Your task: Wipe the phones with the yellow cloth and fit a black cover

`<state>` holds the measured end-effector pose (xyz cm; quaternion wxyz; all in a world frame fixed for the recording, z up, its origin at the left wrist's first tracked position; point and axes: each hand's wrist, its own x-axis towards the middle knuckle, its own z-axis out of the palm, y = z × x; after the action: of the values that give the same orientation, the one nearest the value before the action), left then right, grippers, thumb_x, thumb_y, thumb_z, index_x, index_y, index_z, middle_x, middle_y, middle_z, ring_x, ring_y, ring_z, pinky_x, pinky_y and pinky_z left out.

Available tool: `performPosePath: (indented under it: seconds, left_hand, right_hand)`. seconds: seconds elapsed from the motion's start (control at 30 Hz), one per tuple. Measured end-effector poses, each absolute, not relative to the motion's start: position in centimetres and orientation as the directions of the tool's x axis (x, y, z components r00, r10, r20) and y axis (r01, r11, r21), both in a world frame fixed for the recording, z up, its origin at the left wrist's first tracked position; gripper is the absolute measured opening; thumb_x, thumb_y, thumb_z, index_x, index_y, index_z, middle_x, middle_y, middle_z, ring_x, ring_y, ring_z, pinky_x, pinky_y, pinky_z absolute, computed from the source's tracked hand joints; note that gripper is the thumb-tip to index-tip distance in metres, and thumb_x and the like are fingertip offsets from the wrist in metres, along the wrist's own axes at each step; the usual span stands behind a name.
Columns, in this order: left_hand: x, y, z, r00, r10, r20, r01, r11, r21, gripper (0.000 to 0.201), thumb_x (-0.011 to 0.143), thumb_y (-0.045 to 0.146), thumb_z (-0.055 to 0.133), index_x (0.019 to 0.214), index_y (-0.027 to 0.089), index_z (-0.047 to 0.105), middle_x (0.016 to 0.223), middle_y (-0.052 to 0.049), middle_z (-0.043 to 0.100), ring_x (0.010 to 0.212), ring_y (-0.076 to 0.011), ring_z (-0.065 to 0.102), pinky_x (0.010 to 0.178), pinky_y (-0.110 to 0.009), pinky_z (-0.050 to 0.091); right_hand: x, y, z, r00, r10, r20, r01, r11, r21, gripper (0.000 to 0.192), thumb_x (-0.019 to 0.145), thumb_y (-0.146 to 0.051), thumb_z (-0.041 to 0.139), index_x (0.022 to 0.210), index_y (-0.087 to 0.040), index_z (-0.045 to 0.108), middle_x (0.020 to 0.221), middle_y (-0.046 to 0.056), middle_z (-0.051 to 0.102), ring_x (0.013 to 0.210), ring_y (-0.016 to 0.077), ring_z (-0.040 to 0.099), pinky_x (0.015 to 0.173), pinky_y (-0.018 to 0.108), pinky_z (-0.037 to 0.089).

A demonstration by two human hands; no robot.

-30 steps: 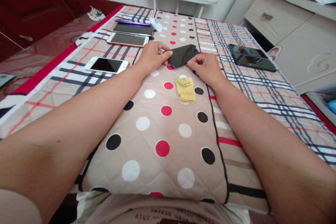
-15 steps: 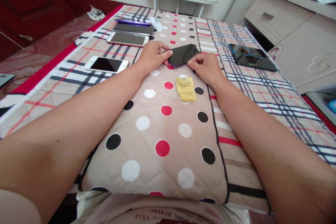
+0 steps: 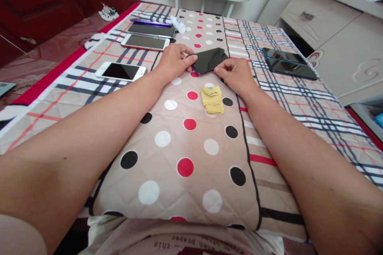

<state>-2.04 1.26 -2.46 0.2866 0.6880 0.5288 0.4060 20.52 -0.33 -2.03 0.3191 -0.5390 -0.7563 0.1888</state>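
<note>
A black smartphone [image 3: 209, 60] with a dark, glossy screen is held between my two hands, just above or on the dotted part of the bedspread. My left hand [image 3: 177, 60] grips its left end, thumb on the screen and fingers at the edge. At the near right corner, my right hand [image 3: 235, 72] pinches the phone's edge with thumb and forefinger, the other fingers curled. A folded yellow cloth [image 3: 212, 100] lies on the bedspread, nearer to me than the phone.
Left of my hands lie a white phone [image 3: 121, 71], a white-fronted phone with a red edge [image 3: 145, 42], a dark phone [image 3: 151, 30], a purple-edged item [image 3: 149, 22] and a small white bottle [image 3: 178, 24]. Two dark phones [image 3: 291, 68] lie at right on the quilted bedspread [image 3: 185, 143].
The view has shifted very slightly. Both hands keep their hold on the black smartphone, and the yellow cloth stays in place.
</note>
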Motion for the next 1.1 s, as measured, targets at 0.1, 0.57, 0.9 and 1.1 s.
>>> performPosePath:
  seconds: [0.1,0.57,0.9,1.1]
  left_hand:
    - [-2.07,1.35,-2.56,0.112,0.961,0.251,0.483,-0.274,0.832,0.02,0.089,0.033,0.065,0.104,0.021,0.071,0.072,-0.002,0.068,0.082,-0.0195,0.069,0.098,-0.035,0.055]
    - [-2.04,1.65,-2.76,0.109,0.954,0.279,0.477,-0.296,0.828,0.014,0.088,0.032,0.067,0.097,0.023,0.072,0.068,-0.001,0.067,0.076,-0.0209,0.07,0.091,-0.039,0.056]
    - [-2.07,1.55,-2.67,0.112,0.955,0.274,0.509,-0.292,0.81,0.017,0.089,0.034,0.066,0.099,0.022,0.072,0.07,-0.001,0.068,0.079,-0.0218,0.071,0.091,-0.038,0.055]
    - [-1.84,1.23,-2.38,0.096,0.957,0.273,0.551,-0.28,0.786,0.012,0.09,0.027,0.064,0.099,0.023,0.072,0.07,0.0,0.069,0.075,-0.016,0.071,0.083,-0.026,0.055]
  right_hand:
    - [20.58,-0.21,-2.15,-0.22,0.934,0.283,0.693,0.354,-0.628,0.017,0.085,-0.029,0.062,0.078,-0.014,0.066,0.075,0.008,0.061,0.078,0.0175,0.057,0.079,0.034,0.049]
    - [20.64,-0.23,-2.29,-0.236,0.922,0.306,0.699,0.38,-0.606,0.024,0.089,-0.037,0.061,0.08,-0.014,0.064,0.076,0.009,0.06,0.081,0.0183,0.058,0.078,0.034,0.049]
    - [20.71,-0.12,-2.3,-0.235,0.924,0.303,0.7,0.377,-0.606,0.019,0.087,-0.03,0.061,0.079,-0.014,0.064,0.076,0.008,0.061,0.08,0.0175,0.057,0.078,0.032,0.049]
    - [20.75,-0.02,-2.38,-0.242,0.912,0.331,0.691,0.401,-0.601,0.023,0.087,-0.035,0.064,0.078,-0.013,0.064,0.072,0.008,0.06,0.075,0.0164,0.056,0.073,0.03,0.048]
